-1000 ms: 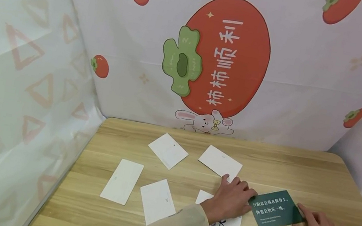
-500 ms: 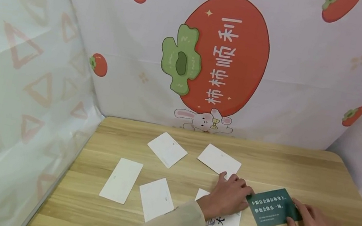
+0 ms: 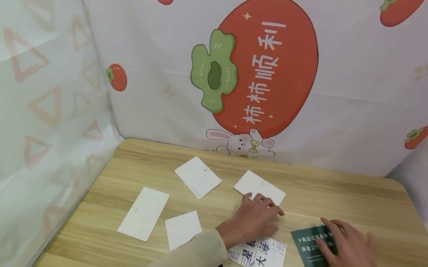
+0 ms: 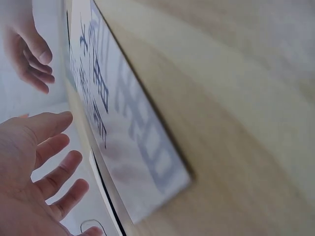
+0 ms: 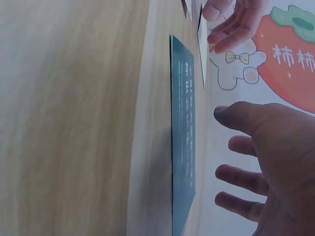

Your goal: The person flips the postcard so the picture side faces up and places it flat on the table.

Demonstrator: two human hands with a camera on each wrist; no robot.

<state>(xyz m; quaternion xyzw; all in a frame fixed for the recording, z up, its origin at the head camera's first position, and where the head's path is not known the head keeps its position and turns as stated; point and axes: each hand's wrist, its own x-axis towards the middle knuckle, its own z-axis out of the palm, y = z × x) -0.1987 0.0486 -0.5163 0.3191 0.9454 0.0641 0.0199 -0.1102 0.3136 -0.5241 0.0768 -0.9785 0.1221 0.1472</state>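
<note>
A dark green card (image 3: 308, 250) with white lettering lies flat on the wooden table. Above its right part hovers my right hand (image 3: 349, 255), fingers spread and holding nothing; the right wrist view shows a gap between that hand and the card (image 5: 183, 128). My left hand (image 3: 252, 219) is raised with loosely spread fingers, between a blank white card (image 3: 261, 184) at the back and a white card with black and purple characters (image 3: 266, 262) nearer me. In the left wrist view the lettered card (image 4: 125, 128) lies flat beside the parted fingers of the left hand (image 4: 42, 172).
On the left half of the table (image 3: 89, 255) lie more white cards: one at the back (image 3: 197, 177), one at far left (image 3: 144, 213), and one (image 3: 182, 228) partly covered by the left sleeve (image 3: 187, 262). A persimmon-printed backdrop (image 3: 352, 105) stands behind the table's back edge.
Both hands have let go of the green card, which stays on the table. The left hand has moved left, uncovering more of the lettered card; the right hand has shifted left over the green card.
</note>
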